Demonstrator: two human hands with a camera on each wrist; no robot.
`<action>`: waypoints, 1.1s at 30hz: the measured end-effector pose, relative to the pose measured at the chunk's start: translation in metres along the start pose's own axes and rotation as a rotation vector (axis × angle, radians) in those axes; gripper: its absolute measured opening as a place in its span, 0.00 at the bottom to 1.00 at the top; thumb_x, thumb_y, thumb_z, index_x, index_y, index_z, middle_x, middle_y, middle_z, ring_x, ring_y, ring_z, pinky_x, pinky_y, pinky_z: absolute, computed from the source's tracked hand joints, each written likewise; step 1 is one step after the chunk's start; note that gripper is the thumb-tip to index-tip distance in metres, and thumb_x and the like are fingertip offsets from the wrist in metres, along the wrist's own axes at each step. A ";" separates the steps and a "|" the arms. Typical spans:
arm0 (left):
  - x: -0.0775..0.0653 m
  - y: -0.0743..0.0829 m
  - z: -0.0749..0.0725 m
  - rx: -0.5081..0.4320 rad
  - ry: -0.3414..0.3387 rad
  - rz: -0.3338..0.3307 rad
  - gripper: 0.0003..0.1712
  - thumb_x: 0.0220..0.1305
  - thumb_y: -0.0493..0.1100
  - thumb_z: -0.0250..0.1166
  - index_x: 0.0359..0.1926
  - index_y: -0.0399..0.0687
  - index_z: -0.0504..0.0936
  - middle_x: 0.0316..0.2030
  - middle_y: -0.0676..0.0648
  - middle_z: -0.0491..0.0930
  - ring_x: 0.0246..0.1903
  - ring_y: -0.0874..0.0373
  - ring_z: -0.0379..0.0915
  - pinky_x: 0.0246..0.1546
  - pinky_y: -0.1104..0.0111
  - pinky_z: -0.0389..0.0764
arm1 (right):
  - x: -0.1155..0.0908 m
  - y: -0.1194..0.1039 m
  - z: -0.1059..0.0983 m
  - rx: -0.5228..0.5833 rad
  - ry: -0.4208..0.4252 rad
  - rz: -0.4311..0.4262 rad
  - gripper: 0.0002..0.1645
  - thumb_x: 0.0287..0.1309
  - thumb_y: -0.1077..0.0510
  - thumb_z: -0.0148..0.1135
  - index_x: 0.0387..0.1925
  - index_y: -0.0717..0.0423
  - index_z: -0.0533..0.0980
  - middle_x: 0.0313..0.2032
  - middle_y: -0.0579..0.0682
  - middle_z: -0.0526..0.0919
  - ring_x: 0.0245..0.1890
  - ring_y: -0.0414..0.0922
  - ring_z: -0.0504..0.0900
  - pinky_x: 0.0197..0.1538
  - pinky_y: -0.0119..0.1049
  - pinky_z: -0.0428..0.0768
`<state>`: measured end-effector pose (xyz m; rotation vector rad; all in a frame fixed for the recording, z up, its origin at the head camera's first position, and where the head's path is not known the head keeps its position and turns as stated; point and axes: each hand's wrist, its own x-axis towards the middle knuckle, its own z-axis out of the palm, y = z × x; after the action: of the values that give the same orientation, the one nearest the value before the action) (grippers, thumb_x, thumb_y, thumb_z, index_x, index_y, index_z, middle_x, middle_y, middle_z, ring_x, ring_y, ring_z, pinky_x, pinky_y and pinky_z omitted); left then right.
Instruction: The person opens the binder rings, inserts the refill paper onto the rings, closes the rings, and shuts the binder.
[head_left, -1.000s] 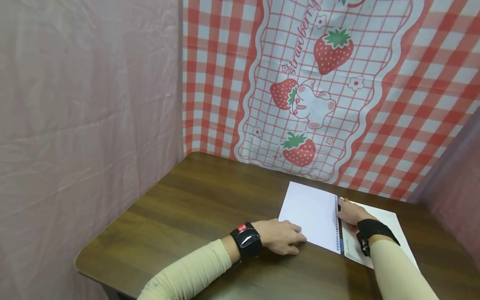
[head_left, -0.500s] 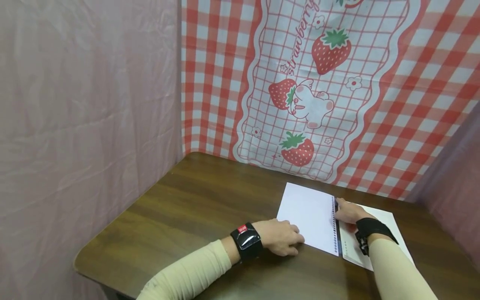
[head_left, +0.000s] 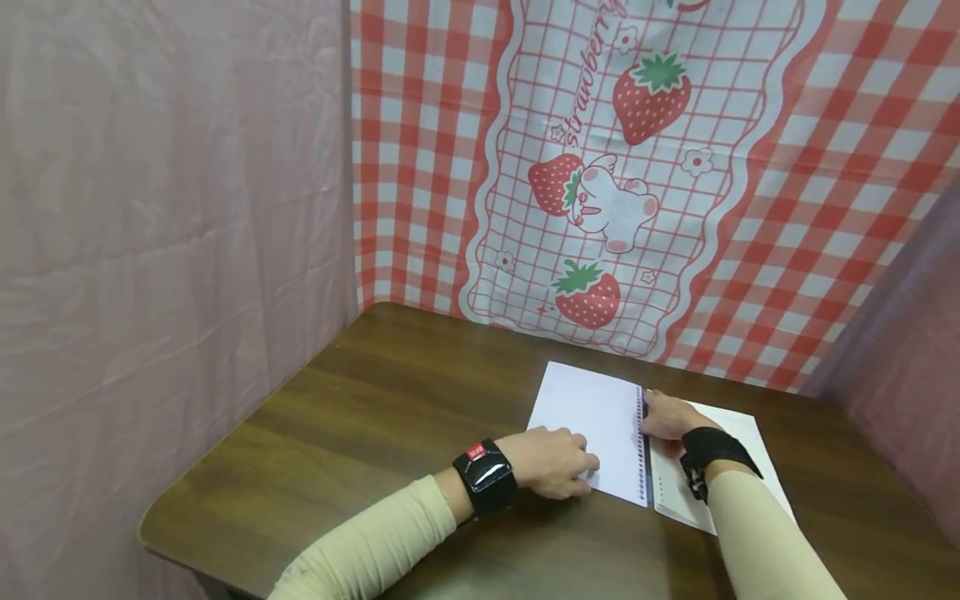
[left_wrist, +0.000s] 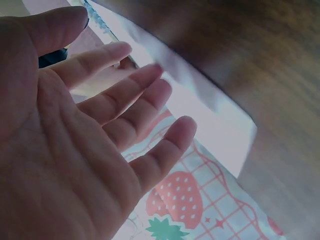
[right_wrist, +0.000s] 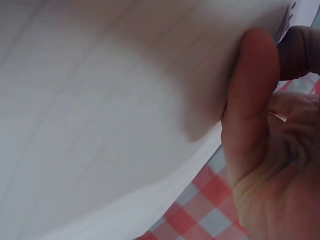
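Note:
An open spiral notebook [head_left: 592, 396] lies on the table's right side, its white left page flat and its coil [head_left: 642, 458] running down the middle. My right hand [head_left: 666, 417] grips it near the top of the coil; in the right wrist view the thumb [right_wrist: 252, 85] lies against the lined page [right_wrist: 100, 125] with the fingers bent beside it. Over the near left corner of the blank page is my left hand [head_left: 551, 462], palm down and fingers loosely bent. The left wrist view shows its fingers spread with nothing held in them.
The brown table [head_left: 375, 408] has a rounded near left corner. A red and white checked cloth [head_left: 420, 167] with strawberries hangs behind it. Pink curtains [head_left: 172, 250] stand at the left and right sides.
The notebook has slid a little left along with my right hand. My left hand now overlaps more of the left page. The head view has shifted slightly to the right.

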<state>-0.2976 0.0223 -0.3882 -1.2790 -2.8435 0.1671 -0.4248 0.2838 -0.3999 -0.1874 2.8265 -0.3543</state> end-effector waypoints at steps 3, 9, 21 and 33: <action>0.002 -0.001 0.003 -0.011 0.000 0.008 0.24 0.72 0.63 0.58 0.65 0.68 0.76 0.62 0.56 0.77 0.56 0.61 0.76 0.52 0.62 0.82 | 0.004 -0.016 0.004 -0.011 0.013 -0.011 0.47 0.55 0.60 0.58 0.73 0.73 0.54 0.58 0.73 0.67 0.19 0.47 0.79 0.19 0.33 0.77; 0.005 -0.001 0.008 -0.024 0.016 0.015 0.26 0.70 0.63 0.60 0.65 0.68 0.75 0.62 0.56 0.76 0.56 0.60 0.77 0.49 0.64 0.82 | 0.011 -0.053 0.016 -0.057 0.047 -0.016 0.47 0.54 0.61 0.57 0.73 0.74 0.56 0.64 0.73 0.66 0.23 0.48 0.79 0.20 0.33 0.76; 0.004 -0.004 0.011 0.052 0.065 -0.132 0.29 0.60 0.70 0.66 0.56 0.63 0.79 0.45 0.56 0.82 0.39 0.61 0.79 0.35 0.66 0.82 | 0.008 -0.090 0.035 0.080 0.016 -0.076 0.34 0.57 0.66 0.54 0.66 0.73 0.66 0.54 0.71 0.73 0.18 0.44 0.76 0.19 0.31 0.72; 0.000 -0.014 0.008 0.084 0.077 -0.155 0.29 0.58 0.68 0.69 0.57 0.64 0.82 0.45 0.55 0.82 0.40 0.60 0.78 0.35 0.67 0.82 | -0.051 -0.091 0.021 0.168 0.037 -0.339 0.36 0.43 0.71 0.66 0.60 0.63 0.75 0.53 0.63 0.82 0.42 0.54 0.84 0.42 0.43 0.82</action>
<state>-0.3084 0.0127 -0.3947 -1.0223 -2.8220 0.2257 -0.3612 0.2002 -0.3827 -0.6322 2.7780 -0.6706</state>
